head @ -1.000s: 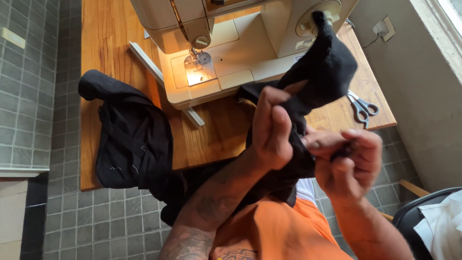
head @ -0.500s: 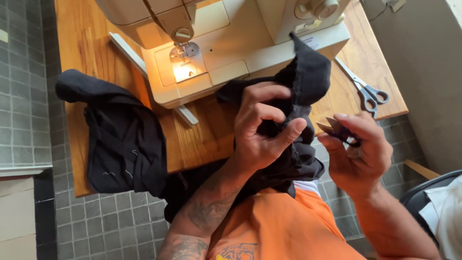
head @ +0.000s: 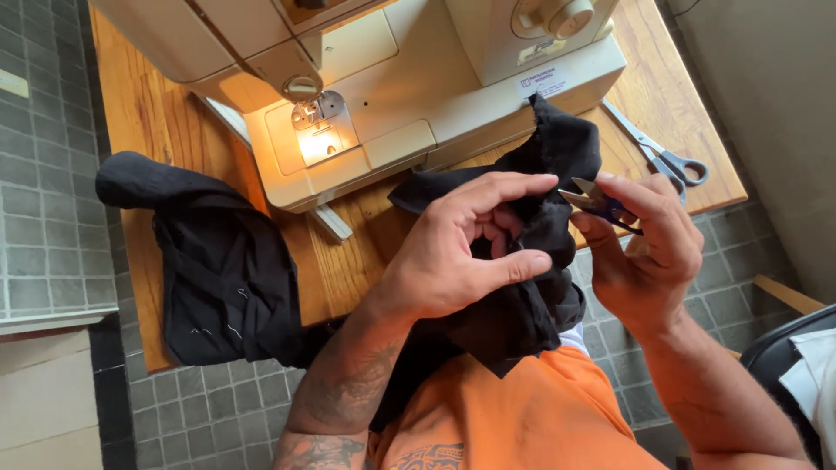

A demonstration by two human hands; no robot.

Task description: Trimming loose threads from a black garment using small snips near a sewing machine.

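Black cloth (head: 557,157): bunched and lifted in front of the chest, above the worktop (head: 165,122) edge, long axis rising toward the sewing machine (head: 418,78). Left hand (head: 453,252): nearer, fingers curled, pinching a fold. Right hand (head: 649,248): just right of the fold, closed around small snips (head: 596,202) whose tips point left at the cloth.

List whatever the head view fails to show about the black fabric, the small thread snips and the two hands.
- Black fabric: the spot being worked on, head view, hidden behind the left hand.
- Small thread snips: blades open or shut, too small to tell; handles covered by the right hand.
- Cream sewing machine: top cut off by the upper edge.
- Grey-handled scissors: blade tips partly hidden by the fabric.
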